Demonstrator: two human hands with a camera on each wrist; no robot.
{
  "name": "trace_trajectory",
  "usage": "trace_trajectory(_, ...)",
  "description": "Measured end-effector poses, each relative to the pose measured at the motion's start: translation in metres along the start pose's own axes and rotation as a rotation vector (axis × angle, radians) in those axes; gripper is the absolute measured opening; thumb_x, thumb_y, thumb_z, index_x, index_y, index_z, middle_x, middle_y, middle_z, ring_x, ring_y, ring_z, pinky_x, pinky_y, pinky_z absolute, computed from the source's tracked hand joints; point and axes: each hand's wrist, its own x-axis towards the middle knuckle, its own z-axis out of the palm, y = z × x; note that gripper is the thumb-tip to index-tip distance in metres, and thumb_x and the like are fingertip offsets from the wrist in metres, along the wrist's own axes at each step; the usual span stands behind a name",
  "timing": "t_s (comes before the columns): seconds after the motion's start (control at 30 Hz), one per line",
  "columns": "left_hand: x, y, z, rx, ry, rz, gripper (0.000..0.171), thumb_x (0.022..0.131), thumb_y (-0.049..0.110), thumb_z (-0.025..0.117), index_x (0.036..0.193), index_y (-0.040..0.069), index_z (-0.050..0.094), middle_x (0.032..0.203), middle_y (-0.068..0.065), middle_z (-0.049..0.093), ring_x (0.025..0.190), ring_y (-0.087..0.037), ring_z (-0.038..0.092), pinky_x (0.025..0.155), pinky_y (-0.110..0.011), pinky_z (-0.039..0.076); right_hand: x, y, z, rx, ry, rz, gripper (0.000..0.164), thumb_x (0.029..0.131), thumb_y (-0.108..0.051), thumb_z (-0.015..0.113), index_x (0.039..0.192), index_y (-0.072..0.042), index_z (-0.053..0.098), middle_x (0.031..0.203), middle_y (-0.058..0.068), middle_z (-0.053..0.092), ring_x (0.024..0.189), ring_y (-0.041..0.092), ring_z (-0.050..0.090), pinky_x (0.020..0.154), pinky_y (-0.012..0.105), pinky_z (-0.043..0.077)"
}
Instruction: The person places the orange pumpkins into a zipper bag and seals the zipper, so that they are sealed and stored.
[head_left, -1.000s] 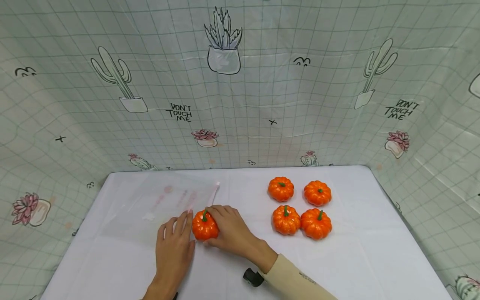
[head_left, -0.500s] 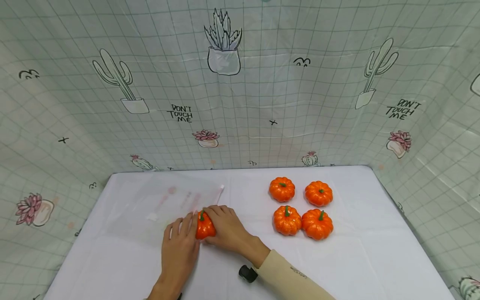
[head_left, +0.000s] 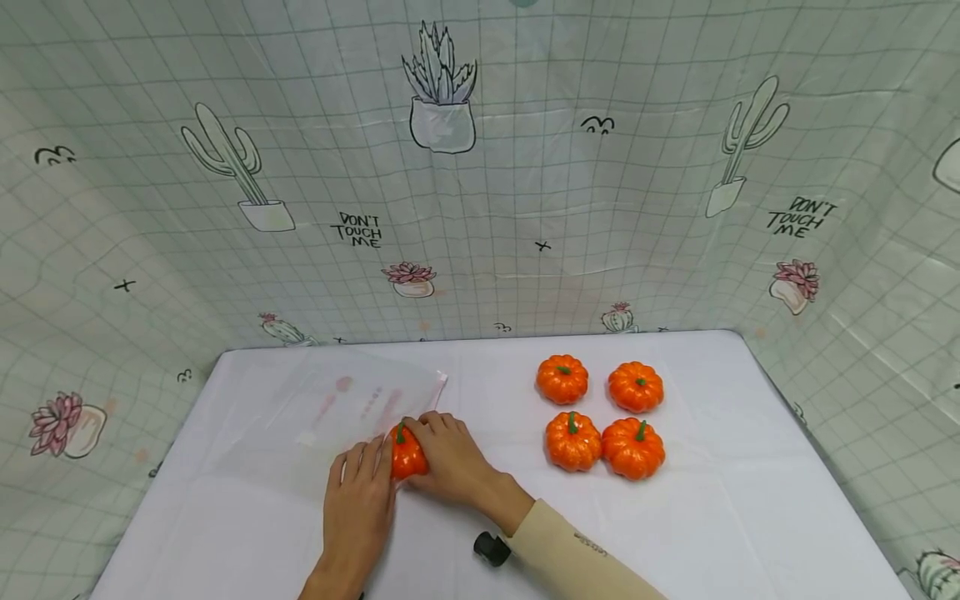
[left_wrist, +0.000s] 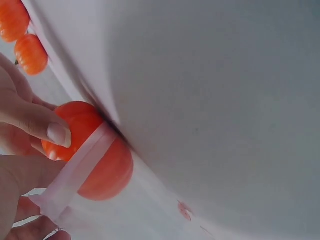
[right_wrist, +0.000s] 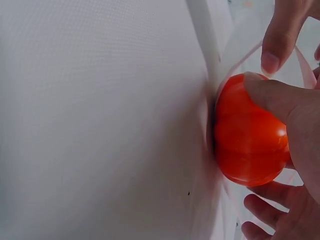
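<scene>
A small orange pumpkin [head_left: 407,454] with a green stem sits between the two hands at the bag's mouth. My right hand [head_left: 453,462] grips it from the right, fingers over its far side and thumb on the near side. A clear plastic bag [head_left: 330,417] with pink print lies flat to the left. In the left wrist view, the bag's pinkish mouth strip [left_wrist: 87,157] crosses the pumpkin [left_wrist: 112,175], part of which is behind the plastic. My left hand [head_left: 360,492] holds the mouth's edge, its thumb [right_wrist: 280,40] near the right thumb; its fingertips are partly hidden.
Several more orange pumpkins [head_left: 573,442] stand in a group on the right of the white table [head_left: 720,517]. A grid-patterned curtain [head_left: 517,167] with cactus drawings hangs behind and at both sides. A black device [head_left: 491,548] is at the right wrist.
The right hand has moved the pumpkin slightly left, toward the bag's mouth. The left hand has come in over the pumpkin's left side, covering more of it. The other pumpkins stay put.
</scene>
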Motion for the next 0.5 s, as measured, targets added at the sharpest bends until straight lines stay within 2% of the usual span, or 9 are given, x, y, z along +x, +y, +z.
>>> trace_trajectory(0.2,-0.0006,0.0000,0.0013,-0.002,0.007,0.001,0.065,0.056,0.009,0.101,0.113,-0.005,0.075,0.116,-0.016,0.073,0.107,-0.033,0.060,0.095,-0.045,0.049,0.0007,-0.0001,0.0068,-0.018,0.026,-0.022,0.071,0.089,-0.036,0.084,0.147,-0.008,0.055,0.139,0.009,0.062,0.127,0.028,0.057,0.109,0.042,0.048)
trace_trajectory(0.4,-0.0016,-0.0002,0.0014,-0.011,0.006,-0.010,0.070,0.055,0.008,0.100,0.119,-0.005,0.074,0.122,-0.017,0.071,0.109,-0.033,0.060,0.096,-0.046,0.049,-0.0047,0.0005,0.0080,-0.007,0.059,0.009,0.079,0.090,-0.041,0.083,0.151,-0.003,0.051,0.143,0.009,0.060,0.129,0.028,0.057,0.112,0.044,0.047)
trace_trajectory(0.5,-0.0011,-0.0009,0.0028,-0.028,0.023,-0.011,0.073,0.054,0.007,0.100,0.121,-0.004,0.073,0.125,-0.016,0.070,0.110,-0.034,0.060,0.097,-0.046,0.049,-0.0057,-0.0005,0.0069,0.005,0.077,0.028,0.075,0.090,-0.042,0.084,0.147,-0.004,0.055,0.139,0.009,0.061,0.126,0.028,0.058,0.111,0.044,0.046)
